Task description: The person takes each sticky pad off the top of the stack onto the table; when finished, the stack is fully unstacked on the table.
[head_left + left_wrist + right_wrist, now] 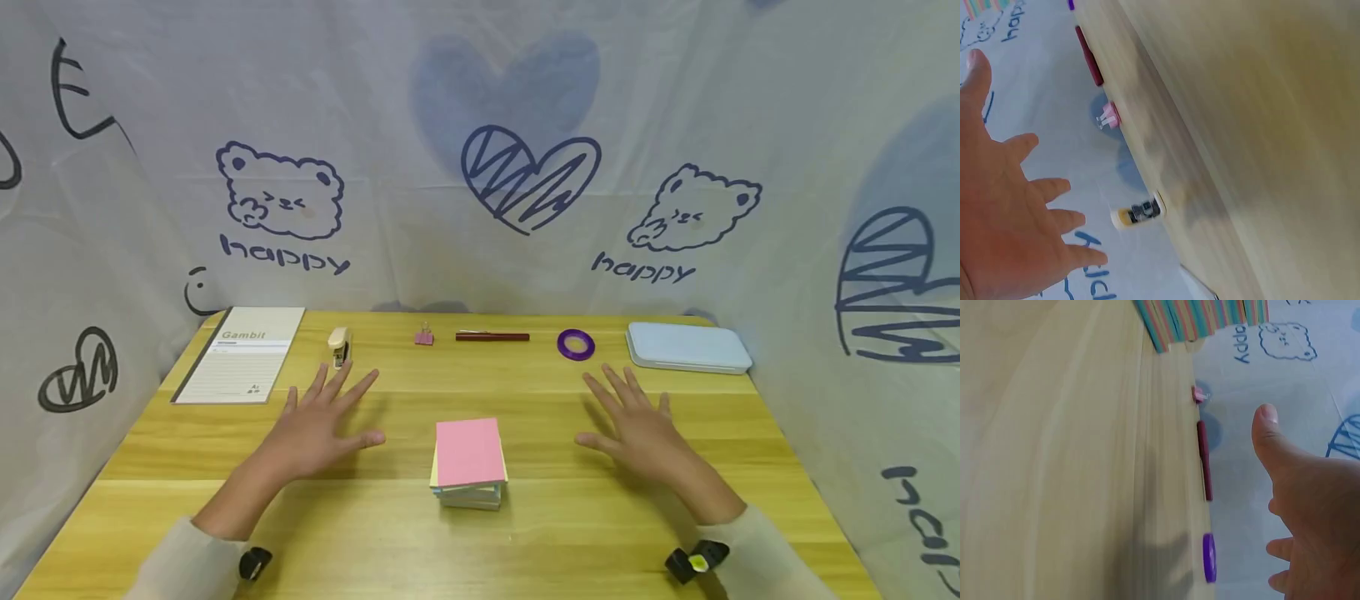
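Note:
Fingers spread, my left hand (311,433) is held over the left part of the table, its fingertips just in front of a cream stapler (340,347). My right hand (637,433) mirrors it on the other side, also spread and holding nothing, nearest to a purple roll of tape (576,344). Between the two hands stands a stack of sticky notes (469,454), pink on top; its striped, multicoloured side shows in the right wrist view. Along the back lie a pink binder clip (424,337) and a dark red pen (492,337).
At the back left lies a notepad (238,354) with "Gambit" on its cover. A pale blue pencil case (688,347) sits at the back right corner. White cloth (405,225) with bear and heart drawings hangs behind and beside the wooden table (375,533).

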The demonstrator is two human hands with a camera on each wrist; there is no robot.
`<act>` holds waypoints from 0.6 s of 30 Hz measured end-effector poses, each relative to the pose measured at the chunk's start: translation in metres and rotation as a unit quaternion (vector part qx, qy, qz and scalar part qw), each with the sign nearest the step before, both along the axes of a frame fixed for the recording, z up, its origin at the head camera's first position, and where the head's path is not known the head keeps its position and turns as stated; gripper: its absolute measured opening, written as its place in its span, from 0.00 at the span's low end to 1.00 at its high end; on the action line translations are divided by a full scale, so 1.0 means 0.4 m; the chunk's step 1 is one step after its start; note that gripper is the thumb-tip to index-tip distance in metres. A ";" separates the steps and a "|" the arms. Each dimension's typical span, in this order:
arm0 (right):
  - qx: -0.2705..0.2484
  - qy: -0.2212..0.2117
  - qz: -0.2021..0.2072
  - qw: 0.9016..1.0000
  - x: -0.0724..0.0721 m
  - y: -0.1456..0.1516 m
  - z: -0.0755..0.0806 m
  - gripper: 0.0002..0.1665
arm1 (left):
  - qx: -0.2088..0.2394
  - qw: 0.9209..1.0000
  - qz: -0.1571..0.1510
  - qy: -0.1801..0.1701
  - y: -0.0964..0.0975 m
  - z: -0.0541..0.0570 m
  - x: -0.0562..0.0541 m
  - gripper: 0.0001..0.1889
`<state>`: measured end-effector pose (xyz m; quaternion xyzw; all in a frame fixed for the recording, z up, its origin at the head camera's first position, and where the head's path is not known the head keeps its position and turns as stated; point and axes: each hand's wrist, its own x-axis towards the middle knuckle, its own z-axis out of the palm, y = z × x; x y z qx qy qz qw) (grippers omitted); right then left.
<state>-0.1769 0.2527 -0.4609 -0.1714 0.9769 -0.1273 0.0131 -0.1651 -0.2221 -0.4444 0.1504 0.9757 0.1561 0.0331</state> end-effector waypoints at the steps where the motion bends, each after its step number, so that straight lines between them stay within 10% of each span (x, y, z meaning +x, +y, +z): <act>1: -0.005 -0.001 0.006 1.000 0.000 -0.006 0.001 0.55 | 0.012 1.000 -0.007 -0.004 0.005 0.000 0.004 0.47; 9: -0.044 -0.022 0.057 0.997 -0.006 -0.068 0.018 0.54 | 0.123 0.989 -0.069 -0.039 0.054 -0.008 0.032 0.46; 18: -0.107 -0.067 0.124 0.984 0.009 -0.149 0.061 0.54 | 0.284 0.940 -0.121 -0.149 0.111 -0.026 0.076 0.50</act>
